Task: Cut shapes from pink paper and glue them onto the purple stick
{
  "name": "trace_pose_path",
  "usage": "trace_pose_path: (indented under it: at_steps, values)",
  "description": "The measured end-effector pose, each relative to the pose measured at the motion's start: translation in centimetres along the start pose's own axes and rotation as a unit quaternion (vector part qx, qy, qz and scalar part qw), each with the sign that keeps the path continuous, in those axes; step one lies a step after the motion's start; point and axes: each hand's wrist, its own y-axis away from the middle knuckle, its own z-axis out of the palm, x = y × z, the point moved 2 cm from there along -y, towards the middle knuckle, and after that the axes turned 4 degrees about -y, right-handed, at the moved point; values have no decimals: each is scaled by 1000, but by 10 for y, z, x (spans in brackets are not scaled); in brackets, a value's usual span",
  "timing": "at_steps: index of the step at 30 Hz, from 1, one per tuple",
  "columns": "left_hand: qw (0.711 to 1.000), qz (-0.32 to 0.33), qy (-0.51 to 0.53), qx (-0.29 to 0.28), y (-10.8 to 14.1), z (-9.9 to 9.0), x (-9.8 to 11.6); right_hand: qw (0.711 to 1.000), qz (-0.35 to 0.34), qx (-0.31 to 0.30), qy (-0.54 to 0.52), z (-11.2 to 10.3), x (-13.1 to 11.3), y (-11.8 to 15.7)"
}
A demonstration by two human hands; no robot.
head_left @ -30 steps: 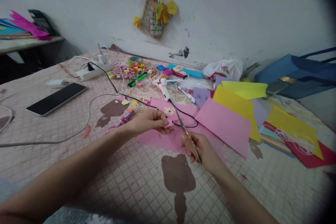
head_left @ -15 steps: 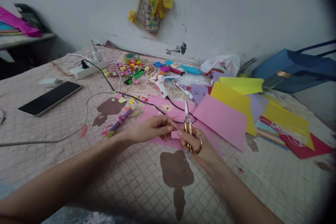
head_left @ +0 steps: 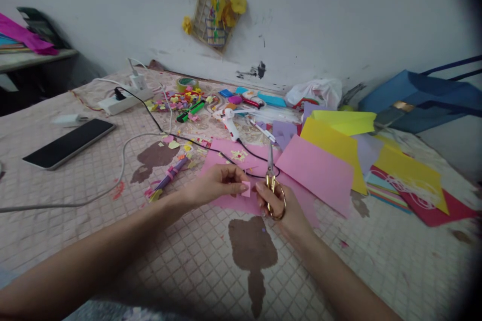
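Between its thumb and fingers, my left hand (head_left: 222, 183) pinches a small pink piece of paper (head_left: 246, 189). Just to the right of it, my right hand (head_left: 280, 203) is closed around gold-handled scissors (head_left: 270, 175), their blades pointing up and away from me. The right fingertips are near the pink piece but apart from it. Beneath both hands lies a pink sheet of paper (head_left: 233, 204), with small pale yellow scraps (head_left: 238, 155) on its far part.
A white glue gun (head_left: 229, 125) lies beyond the hands, its black cord looping over the pink sheet. Coloured paper sheets (head_left: 316, 173) spread to the right. A phone (head_left: 70, 144) and power strip (head_left: 126, 101) sit left. A purple rolled paper piece (head_left: 170, 174) lies beside my left forearm.
The small pink piece, earlier between the fingertips of both hands, is now in my left hand alone. My right hand has drawn slightly away, still holding the scissors.
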Motion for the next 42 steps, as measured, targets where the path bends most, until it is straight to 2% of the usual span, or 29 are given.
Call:
trace_pose_path:
  at_steps: [4,7,11,14,19,21,23,26,29,36,42]
  values:
    - [999,9,-29,-25,0,4,-6,995,-26,-31,88,3,-12,4]
    - [998,21,-55,-17,0,7,-8,991,-20,-27,126,4,-13,6]
    - [999,23,-39,-1,1,10,-9,996,-43,11,76,1,-5,4]
    - [1000,-18,-11,0,2,13,-10,998,-48,20,32,0,2,2]
    - [994,-66,61,68,1,6,-8,999,-25,29,-5,0,6,1]
    - [991,-59,71,101,0,0,-7,1000,-7,7,-30,2,6,3]
    - [988,-48,79,125,-1,-6,-6,997,11,-45,-65,5,5,6]
    - [983,-40,109,143,-3,-14,-5,986,37,-129,-102,10,6,12]
    - [975,-46,142,164,-4,-21,-5,974,51,-184,-118,13,6,15]
    - [944,-83,271,168,-8,-28,-9,954,94,-214,-186,17,6,17]
    - [934,-90,310,151,-9,-29,-10,949,107,-216,-203,16,4,16]
